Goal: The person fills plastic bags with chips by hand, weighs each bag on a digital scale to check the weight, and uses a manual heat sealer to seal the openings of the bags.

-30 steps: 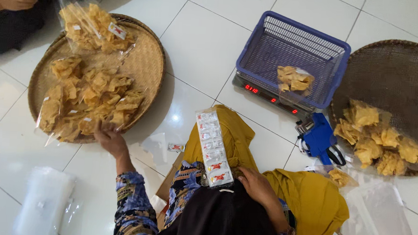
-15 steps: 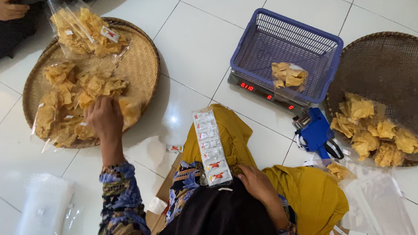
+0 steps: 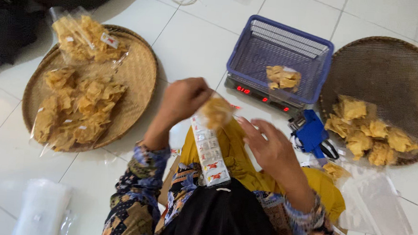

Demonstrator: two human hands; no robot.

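My left hand point(image 3: 183, 100) is raised over my lap and grips a small clear bag of yellow crackers point(image 3: 215, 112). Just to the right of that bag, my right hand point(image 3: 270, 147) hovers with fingers spread and nothing in it. A strip of white paper labels with red marks point(image 3: 209, 152) lies on my yellow-clad knee under both hands. On the left, a round woven tray point(image 3: 137, 71) carries several filled cracker bags point(image 3: 76, 108).
A blue wire basket point(image 3: 281, 52) with a few crackers sits on a digital scale point(image 3: 262, 97) ahead. At right, a dark woven tray point(image 3: 392, 74) bears loose crackers point(image 3: 365, 130); a blue hand tool point(image 3: 310, 132) lies beside it. Empty clear bags point(image 3: 373, 205) and a plastic stack point(image 3: 42, 209) lie on the tiles.
My left hand left the woven tray on the left and came up to centre holding a bag of crackers. My right hand rose from my knee toward it.
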